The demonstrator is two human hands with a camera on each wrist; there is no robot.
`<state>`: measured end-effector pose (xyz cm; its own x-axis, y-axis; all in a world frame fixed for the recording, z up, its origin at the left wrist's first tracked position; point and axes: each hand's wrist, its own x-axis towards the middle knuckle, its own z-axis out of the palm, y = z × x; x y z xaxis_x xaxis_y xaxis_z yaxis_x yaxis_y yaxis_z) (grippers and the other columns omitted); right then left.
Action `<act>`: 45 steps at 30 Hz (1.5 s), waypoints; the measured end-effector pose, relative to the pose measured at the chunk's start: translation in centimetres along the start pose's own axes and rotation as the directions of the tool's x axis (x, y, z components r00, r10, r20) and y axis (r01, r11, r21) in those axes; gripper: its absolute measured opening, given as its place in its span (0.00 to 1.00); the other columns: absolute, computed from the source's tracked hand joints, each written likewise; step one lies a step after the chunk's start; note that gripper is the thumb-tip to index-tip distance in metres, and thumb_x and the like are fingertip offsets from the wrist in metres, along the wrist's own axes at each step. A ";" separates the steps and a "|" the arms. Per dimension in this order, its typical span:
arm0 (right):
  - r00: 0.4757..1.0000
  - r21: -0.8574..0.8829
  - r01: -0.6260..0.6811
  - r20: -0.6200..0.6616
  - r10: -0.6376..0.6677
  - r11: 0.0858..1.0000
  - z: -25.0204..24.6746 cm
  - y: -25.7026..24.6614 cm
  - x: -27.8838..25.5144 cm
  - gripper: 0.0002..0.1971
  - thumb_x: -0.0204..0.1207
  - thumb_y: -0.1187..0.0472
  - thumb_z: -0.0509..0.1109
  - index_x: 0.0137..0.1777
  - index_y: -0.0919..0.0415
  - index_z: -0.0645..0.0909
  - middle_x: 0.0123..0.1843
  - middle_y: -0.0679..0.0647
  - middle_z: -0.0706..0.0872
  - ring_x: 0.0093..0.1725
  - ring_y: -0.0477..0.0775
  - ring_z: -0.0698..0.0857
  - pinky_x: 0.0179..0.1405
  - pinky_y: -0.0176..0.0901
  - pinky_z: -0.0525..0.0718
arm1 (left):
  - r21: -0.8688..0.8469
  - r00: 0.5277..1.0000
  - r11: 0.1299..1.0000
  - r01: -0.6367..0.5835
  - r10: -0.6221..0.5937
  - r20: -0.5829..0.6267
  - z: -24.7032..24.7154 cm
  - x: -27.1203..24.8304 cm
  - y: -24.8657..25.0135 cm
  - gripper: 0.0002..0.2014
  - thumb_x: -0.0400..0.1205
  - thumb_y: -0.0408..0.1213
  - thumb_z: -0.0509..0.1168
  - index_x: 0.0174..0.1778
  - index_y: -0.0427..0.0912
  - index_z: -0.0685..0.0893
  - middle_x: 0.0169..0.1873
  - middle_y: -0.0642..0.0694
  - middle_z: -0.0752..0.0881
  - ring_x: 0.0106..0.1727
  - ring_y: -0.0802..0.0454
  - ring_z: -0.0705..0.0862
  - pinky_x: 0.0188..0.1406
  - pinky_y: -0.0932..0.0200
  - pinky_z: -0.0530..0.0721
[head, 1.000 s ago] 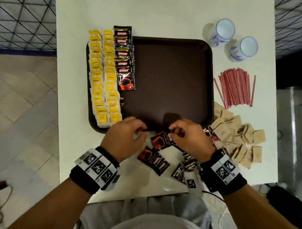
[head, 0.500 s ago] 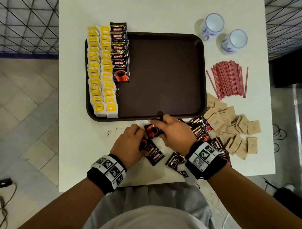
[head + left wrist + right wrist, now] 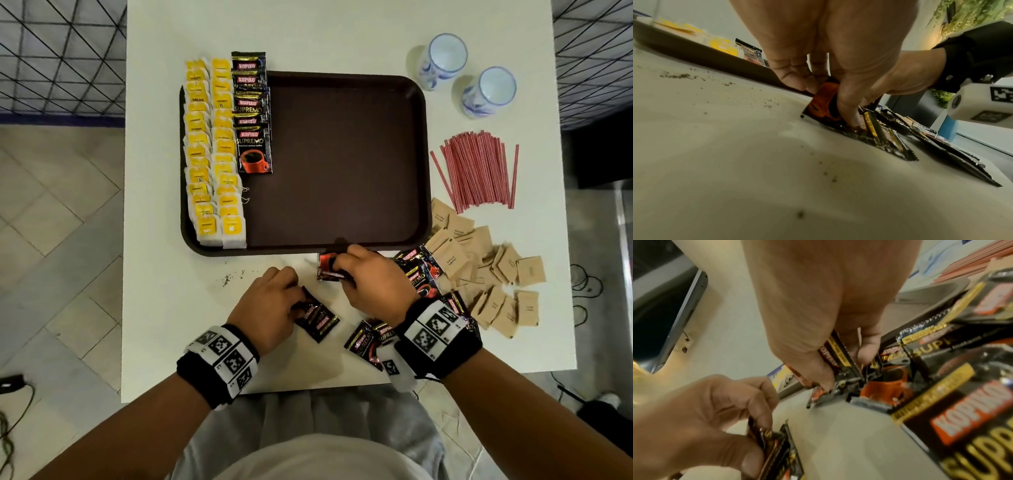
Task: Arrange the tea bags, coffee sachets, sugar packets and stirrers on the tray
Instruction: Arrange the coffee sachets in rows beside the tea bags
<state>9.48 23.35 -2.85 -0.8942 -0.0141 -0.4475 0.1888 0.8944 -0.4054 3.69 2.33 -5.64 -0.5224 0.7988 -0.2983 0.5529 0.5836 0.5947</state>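
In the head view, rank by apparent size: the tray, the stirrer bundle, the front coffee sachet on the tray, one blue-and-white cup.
1. tray
2. stirrer bundle
3 and 4. front coffee sachet and nearer cup: look similar in size, so left unranked.

Black foil coffee sachets (image 3: 252, 150) on brown plastic tray (image 3: 342, 246): "KOPIKO SUPREMO". Yellow tea-bag tags (image 3: 222, 102): "CONNECT", one "RELAX".

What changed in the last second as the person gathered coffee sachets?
Both hands drew back from the tray's near rim. The right hand and left hand each grip loose coffee sachets on the table. Tea bags, stirrers and sugar packets stayed put.
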 end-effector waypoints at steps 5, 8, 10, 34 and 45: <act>0.991 0.343 -0.086 0.122 0.046 0.935 -1.6 -0.1 -0.2 0.09 0.77 0.65 0.70 0.56 0.55 0.84 0.44 0.44 0.83 0.43 0.50 0.85 0.40 0.42 0.78 | -0.035 0.997 0.999 -0.039 0.041 0.068 -0.3 0.2 -0.4 0.10 0.68 0.30 0.76 0.44 0.45 0.89 0.38 0.48 0.85 0.39 0.44 0.84 0.32 0.56 0.83; 0.937 0.446 -0.145 0.350 -0.023 0.883 -1.6 -0.7 0.0 0.08 0.77 0.64 0.73 0.48 0.48 0.83 0.41 0.48 0.91 0.41 0.41 0.89 0.44 0.41 0.88 | -0.069 0.999 0.998 -0.006 0.010 0.049 -0.5 0.5 -0.7 0.09 0.71 0.31 0.73 0.45 0.45 0.89 0.39 0.47 0.86 0.40 0.42 0.85 0.34 0.54 0.85; 0.910 0.419 -0.153 0.413 -0.038 0.895 -0.9 -0.9 0.3 0.15 0.77 0.62 0.76 0.43 0.39 0.78 0.39 0.42 0.89 0.41 0.36 0.88 0.42 0.31 0.85 | -0.121 1.000 0.993 0.008 -0.004 0.029 -0.7 0.5 -0.6 0.10 0.71 0.32 0.69 0.46 0.45 0.89 0.39 0.48 0.86 0.40 0.43 0.86 0.35 0.53 0.86; 0.931 0.478 -0.237 0.360 0.058 0.846 -3.0 -1.3 0.6 0.15 0.76 0.67 0.75 0.57 0.49 0.79 0.43 0.54 0.91 0.34 0.47 0.91 0.35 0.48 0.91 | -0.732 0.963 0.669 0.130 -0.260 -0.066 -7.7 0.7 -1.6 0.13 0.78 0.22 0.69 0.47 0.45 0.91 0.43 0.54 0.90 0.45 0.59 0.87 0.45 0.67 0.82; 0.993 0.489 -0.105 0.006 0.117 0.866 -8.1 -1.7 6.1 0.19 0.78 0.67 0.73 0.64 0.45 0.81 0.52 0.41 0.83 0.41 0.36 0.81 0.46 0.33 0.81 | -0.793 0.882 0.605 0.074 -0.411 -0.232 -12.4 5.3 -2.7 0.07 0.73 0.26 0.76 0.42 0.43 0.90 0.38 0.46 0.90 0.43 0.50 0.88 0.49 0.44 0.89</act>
<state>0.39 25.36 1.54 -0.8636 0.0879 -0.4965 0.4556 0.5576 -0.6939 -8.61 3.15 0.39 -0.8383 0.4306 -0.3345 -0.2187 0.2964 0.9297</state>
